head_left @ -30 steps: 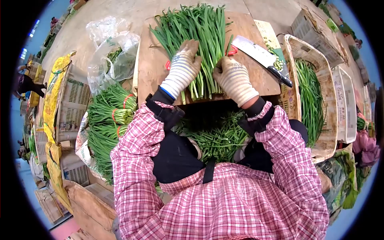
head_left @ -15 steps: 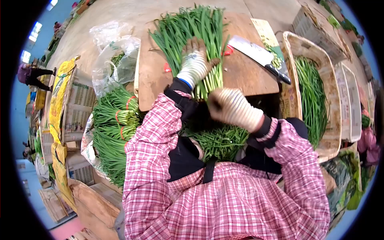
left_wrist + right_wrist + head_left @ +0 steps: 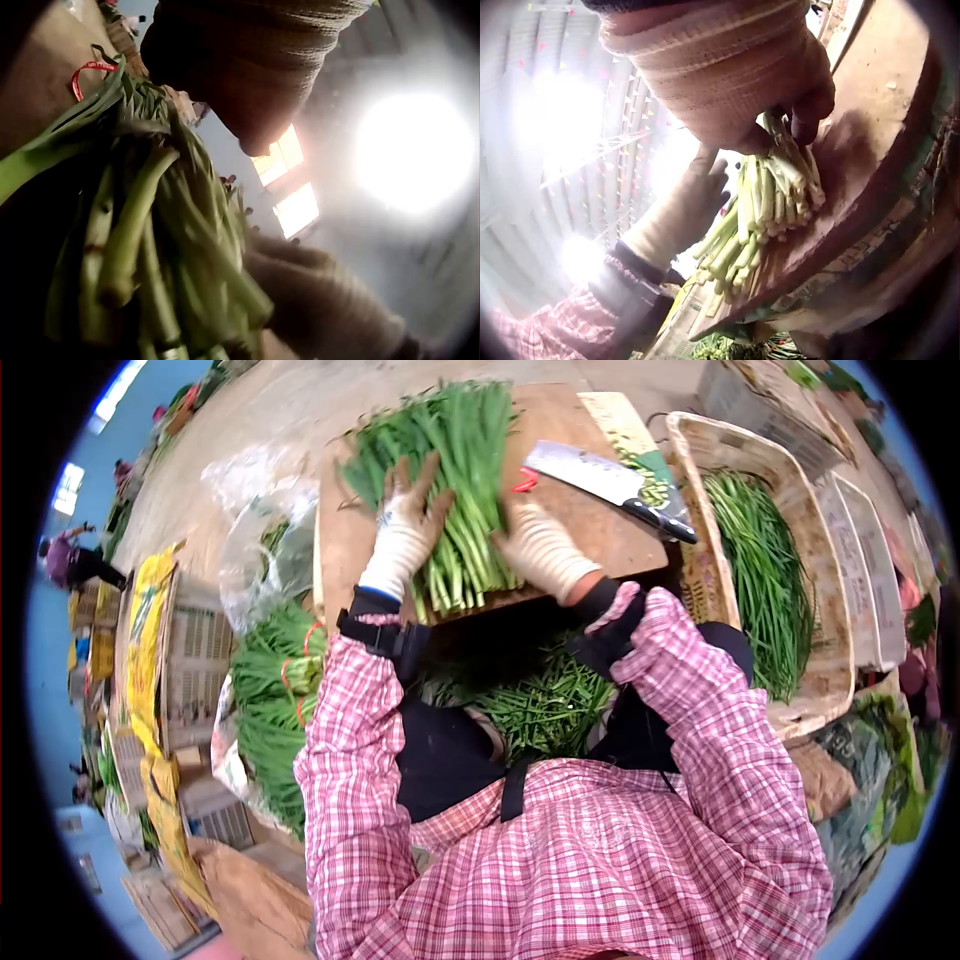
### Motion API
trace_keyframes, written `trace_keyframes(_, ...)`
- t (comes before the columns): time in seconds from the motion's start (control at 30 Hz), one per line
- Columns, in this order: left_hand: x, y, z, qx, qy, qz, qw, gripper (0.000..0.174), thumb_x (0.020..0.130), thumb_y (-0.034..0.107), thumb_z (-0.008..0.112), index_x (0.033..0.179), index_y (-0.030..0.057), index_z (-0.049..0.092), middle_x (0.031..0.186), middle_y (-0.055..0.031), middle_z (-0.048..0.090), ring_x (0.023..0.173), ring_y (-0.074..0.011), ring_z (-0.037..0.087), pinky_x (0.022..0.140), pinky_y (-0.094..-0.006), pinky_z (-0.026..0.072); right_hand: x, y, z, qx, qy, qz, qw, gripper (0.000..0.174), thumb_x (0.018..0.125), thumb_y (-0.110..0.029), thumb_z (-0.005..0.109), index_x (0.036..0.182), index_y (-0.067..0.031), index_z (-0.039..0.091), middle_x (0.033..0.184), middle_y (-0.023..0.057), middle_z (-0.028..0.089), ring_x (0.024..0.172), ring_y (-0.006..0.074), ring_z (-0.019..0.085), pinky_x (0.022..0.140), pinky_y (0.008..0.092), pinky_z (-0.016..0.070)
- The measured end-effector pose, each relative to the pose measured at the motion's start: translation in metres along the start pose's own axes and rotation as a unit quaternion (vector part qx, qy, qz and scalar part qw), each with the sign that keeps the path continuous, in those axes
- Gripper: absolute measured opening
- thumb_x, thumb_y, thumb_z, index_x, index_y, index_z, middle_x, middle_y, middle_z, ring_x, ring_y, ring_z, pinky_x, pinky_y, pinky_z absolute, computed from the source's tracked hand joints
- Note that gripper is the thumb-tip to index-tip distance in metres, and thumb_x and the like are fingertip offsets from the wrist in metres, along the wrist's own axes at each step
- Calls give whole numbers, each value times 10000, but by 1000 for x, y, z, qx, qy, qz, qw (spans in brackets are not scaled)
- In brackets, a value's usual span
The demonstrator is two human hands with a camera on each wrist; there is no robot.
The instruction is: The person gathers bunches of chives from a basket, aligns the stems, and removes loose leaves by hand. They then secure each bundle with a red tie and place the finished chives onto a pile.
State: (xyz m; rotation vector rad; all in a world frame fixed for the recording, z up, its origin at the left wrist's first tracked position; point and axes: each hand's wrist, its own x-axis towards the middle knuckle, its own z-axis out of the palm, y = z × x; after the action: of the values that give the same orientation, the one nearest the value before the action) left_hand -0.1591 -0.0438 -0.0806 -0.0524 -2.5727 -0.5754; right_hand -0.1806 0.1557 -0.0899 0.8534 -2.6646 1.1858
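Observation:
A thick bunch of green chives [image 3: 465, 470] lies on a wooden board [image 3: 590, 530], cut stalk ends toward me. My gloved left hand [image 3: 405, 520] rests on the bunch's left side with its fingers spread and straight. My gloved right hand [image 3: 535, 545] is against the right side near the stalk ends. In the right wrist view the right hand [image 3: 735, 75] curls its thumb and fingers round the pale stalk ends [image 3: 769, 202]. The left wrist view shows the stalks [image 3: 142, 225] close up under the glove.
A cleaver [image 3: 600, 480] and a red rubber band [image 3: 525, 482] lie on the board to the right. A basket [image 3: 700, 570] holding chives stands further right. Banded chive bundles [image 3: 270, 680] and a plastic bag [image 3: 260, 530] lie left. Trimmings [image 3: 540, 705] are piled below the board.
My right hand left the bunch and drew back toward my body, then returned to its right side. The left hand stayed on the bunch.

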Motion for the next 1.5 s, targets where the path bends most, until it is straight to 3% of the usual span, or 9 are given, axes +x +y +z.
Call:
trace_keyframes(0.13, -3, 12, 18, 115, -140, 166, 969, 413, 925, 268, 472, 1332, 216, 516, 1446, -174, 365, 1331, -386, 317, 1067, -500, 260, -6, -36, -20, -4, -129, 44, 991, 304, 751, -206, 632, 947, 25, 613, 916, 282, 622, 878, 402, 622, 762, 464, 506)
trace_keyframes(0.27, -2, 16, 10, 156, -198, 136, 958, 394, 969, 301, 420, 1349, 234, 499, 1491, -117, 327, 1363, -376, 283, 1098, -510, 195, -7, -7, -28, 74, -125, -13, 989, 381, 817, -313, 605, 987, 27, 620, 916, 269, 632, 906, 426, 600, 826, 453, 482)
trace_keyframes(0.4, -1, 12, -9, 148, -250, 129, 948, 429, 964, 317, 438, 1385, 233, 454, 1499, -135, 307, 1390, -382, 229, 1107, -537, 135, -35, 19, -161, 127, -51, -11, 991, 317, 868, -288, 585, 1035, -29, 658, 896, 151, 676, 823, 285, 646, 785, 387, 505)
trace_keyframes(0.47, 2, 22, -30, 152, -233, 146, 949, 444, 964, 304, 445, 1397, 206, 439, 1508, -130, 292, 1404, -357, 213, 1116, -525, 117, -41, 76, -229, 68, -33, 140, 987, 301, 880, -274, 582, 1047, -39, 669, 946, 110, 696, 822, 157, 650, 761, 310, 517)
trace_keyframes(0.57, 11, 34, -58, 180, -186, 149, 954, 441, 977, 297, 426, 1392, 151, 446, 1507, -121, 304, 1429, -304, 172, 1144, -466, 72, -51, 182, -299, -227, 55, 204, 951, 367, 829, -311, 632, 1095, -58, 654, 1030, 164, 667, 946, 282, 642, 859, 359, 500)
trace_keyframes(0.83, 27, 83, -69, 137, -151, 121, 971, 418, 971, 279, 437, 1341, 97, 502, 1511, -142, 287, 1425, -338, 172, 1140, -462, 122, -20, 292, -210, -469, -107, 283, 830, 582, 670, -434, 774, 1119, -96, 622, 1132, 111, 589, 1097, 287, 552, 902, 422, 445)
trace_keyframes(0.97, 21, 85, -60, 274, -201, 132, 931, 442, 963, 332, 415, 1325, 98, 514, 1504, -162, 288, 1412, -357, 202, 1138, -484, 129, -19, 332, -199, -467, -61, 282, 836, 1053, 563, -390, 853, 1419, -89, 318, 1411, 144, 396, 1247, 305, 439, 993, 460, 374)
trace_keyframes(1.13, 21, 81, -57, 270, -212, 101, 934, 458, 965, 349, 404, 1333, 94, 501, 1505, -166, 286, 1411, -358, 204, 1134, -507, 117, 3, 370, -225, -350, -93, 411, 837, 1049, 584, -408, 824, 1425, -78, 291, 1459, 163, 336, 1322, 343, 358, 1052, 488, 318)
trace_keyframes(1.5, 26, 81, -55, 240, -224, 72, 942, 446, 966, 327, 422, 1335, 88, 494, 1498, -181, 293, 1404, -398, 193, 1126, -540, 114, 18, 457, -253, -189, -35, 420, 887, 929, 696, -372, 725, 1460, -140, 252, 1472, 204, 315, 1394, 335, 249, 1123, 477, 230)
